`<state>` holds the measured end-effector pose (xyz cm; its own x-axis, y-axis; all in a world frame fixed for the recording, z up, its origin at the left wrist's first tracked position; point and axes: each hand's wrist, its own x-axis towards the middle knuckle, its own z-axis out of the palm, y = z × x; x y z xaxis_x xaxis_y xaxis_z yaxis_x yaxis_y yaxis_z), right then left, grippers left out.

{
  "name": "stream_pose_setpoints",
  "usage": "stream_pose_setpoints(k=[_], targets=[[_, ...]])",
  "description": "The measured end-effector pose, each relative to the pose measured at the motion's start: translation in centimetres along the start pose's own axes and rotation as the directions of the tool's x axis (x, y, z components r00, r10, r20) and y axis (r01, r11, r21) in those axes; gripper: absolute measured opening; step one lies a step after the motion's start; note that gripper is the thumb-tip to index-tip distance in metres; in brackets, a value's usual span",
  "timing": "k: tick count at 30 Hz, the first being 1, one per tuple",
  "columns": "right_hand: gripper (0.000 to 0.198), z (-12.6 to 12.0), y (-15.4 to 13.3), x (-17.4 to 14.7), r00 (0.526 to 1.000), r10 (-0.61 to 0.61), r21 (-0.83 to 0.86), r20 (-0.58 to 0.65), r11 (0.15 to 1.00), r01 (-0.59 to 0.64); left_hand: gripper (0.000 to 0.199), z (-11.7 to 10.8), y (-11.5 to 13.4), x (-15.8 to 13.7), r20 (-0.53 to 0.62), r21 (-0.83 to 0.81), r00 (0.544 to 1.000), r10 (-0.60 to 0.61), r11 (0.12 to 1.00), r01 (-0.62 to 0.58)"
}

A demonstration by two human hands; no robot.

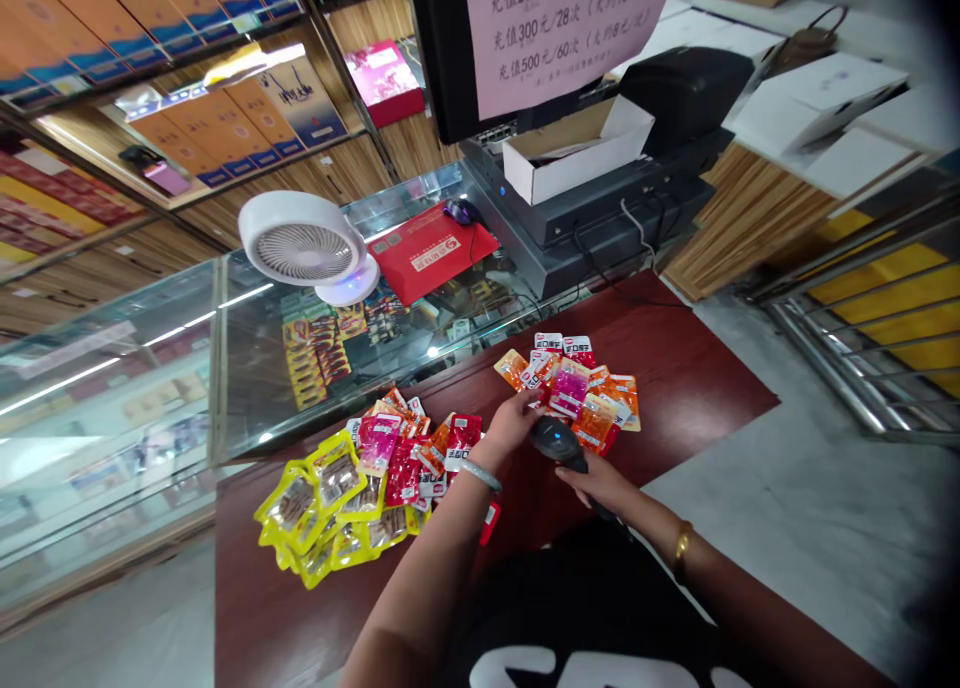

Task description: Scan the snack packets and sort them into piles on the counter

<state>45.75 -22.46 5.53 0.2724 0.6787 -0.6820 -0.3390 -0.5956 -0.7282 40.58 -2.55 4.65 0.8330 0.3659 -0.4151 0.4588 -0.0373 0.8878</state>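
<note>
In the head view, the right hand (pixel 600 480) is closed around the handle of a dark scanner (pixel 556 440), its head pointing toward a pile of small packets (pixel 570 383) in pink, orange, red and white. The left hand (pixel 516 426) is at the near left edge of that pile, fingers partly curled by the packets; whether it has hold of one I cannot tell. Both piles lie on a dark red table (pixel 697 383). The second, to the left, has yellow packets (pixel 330 498) at its left and near side, overlapping red, pink and orange packets (pixel 405 448). Beyond the table runs a glass counter (pixel 247 358), bearing a white fan (pixel 304 238), a red mat (pixel 431 253) with a mouse (pixel 461 211) at its far edge and, farther right, an open white box (pixel 577 148) below a pink sign (pixel 562 33).
</note>
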Motion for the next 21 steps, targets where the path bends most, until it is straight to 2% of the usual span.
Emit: stream_pose_setpoints(k=[2,3,5,6,7,8,10,13,17,21], targets=[[0.051,0.0,0.1,0.1,1.0,-0.004,-0.008,0.003,1.0,0.004,0.031,-1.6,0.0,-1.5,-0.114,0.251,0.993,-0.022,0.967,0.051],[0.052,0.0,0.1,0.2,1.0,-0.008,-0.011,0.005,1.0,0.008,0.026,-2.6,-0.2,-2.6,-0.195,0.394,0.98,-0.037,0.912,0.113],[0.053,0.0,0.2,0.3,1.0,-0.018,-0.017,0.011,1.0,0.019,0.026,-4.8,-0.8,-5.0,-0.38,0.61,0.921,-0.09,0.723,0.323],[0.053,0.1,0.2,0.3,1.0,-0.02,-0.021,0.016,1.0,0.02,0.031,-5.7,-1.2,-6.2,-0.468,0.661,0.876,-0.113,0.613,0.433],[0.051,0.1,0.3,0.3,1.0,-0.018,-0.026,0.023,1.0,0.019,0.038,-6.5,-1.6,-7.4,-0.51,0.695,0.852,-0.122,0.525,0.491],[0.05,0.3,0.3,0.3,0.999,-0.011,-0.03,0.031,0.999,0.012,0.044,-7.1,-2.1,-8.4,-0.532,0.717,0.836,-0.137,0.453,0.53],[0.048,0.6,0.3,0.3,0.999,0.007,-0.035,0.038,0.999,-0.006,0.052,-7.6,-3.0,-9.8,-0.541,0.746,0.827,-0.155,0.366,0.556],[0.048,1.1,0.4,0.3,0.999,0.016,-0.03,0.047,0.999,-0.015,0.049,-6.9,-4.2,-10.5,-0.523,0.774,0.839,-0.148,0.329,0.541],[0.049,1.4,0.4,0.3,0.997,0.005,-0.014,0.071,1.0,-0.004,0.039,-5.7,-5.0,-10.2,-0.488,0.791,0.863,-0.134,0.351,0.502],[0.048,1.4,0.4,0.4,0.997,-0.018,-0.029,0.071,0.999,0.02,0.056,-5.4,-5.2,-10.2,-0.55,0.768,0.834,-0.052,0.36,0.529]])
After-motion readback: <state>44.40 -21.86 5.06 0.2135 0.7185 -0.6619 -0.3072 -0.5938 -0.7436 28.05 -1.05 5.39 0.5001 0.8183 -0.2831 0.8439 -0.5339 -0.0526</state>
